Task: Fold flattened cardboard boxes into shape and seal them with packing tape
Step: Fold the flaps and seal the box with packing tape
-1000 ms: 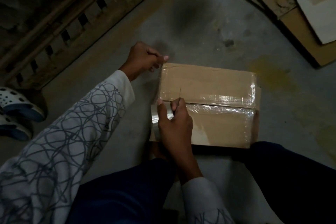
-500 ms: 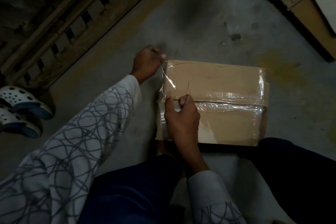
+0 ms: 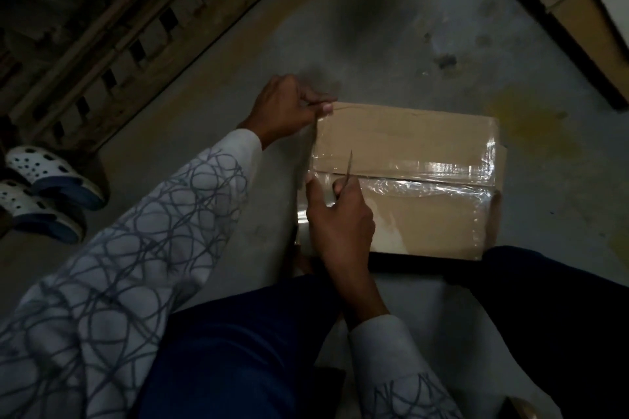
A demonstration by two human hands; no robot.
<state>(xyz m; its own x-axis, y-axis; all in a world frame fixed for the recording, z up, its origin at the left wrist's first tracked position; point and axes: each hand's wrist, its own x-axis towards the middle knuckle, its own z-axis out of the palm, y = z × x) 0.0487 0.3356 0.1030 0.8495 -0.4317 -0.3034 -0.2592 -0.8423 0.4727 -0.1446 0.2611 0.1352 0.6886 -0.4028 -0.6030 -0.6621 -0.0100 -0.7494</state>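
**2 hands working 1 taped box**

Grey concrete floor (image 3: 391,44) fills the view, and just toward 3 o'clock of centre sits the cardboard box (image 3: 408,133), flaps closed. Left hand (image 3: 282,105) is at the box's 10 o'clock corner, fingers curled, pinching the clear tape (image 3: 425,180) where it wraps that edge. Right hand (image 3: 340,218) is at the 8 o'clock side, thumb pressed on the tape, fingers wrapped round a thin blade (image 3: 349,163) whose tip points to 12 across the seam. 2 white sandals (image 3: 44,170) lie at 9 o'clock.
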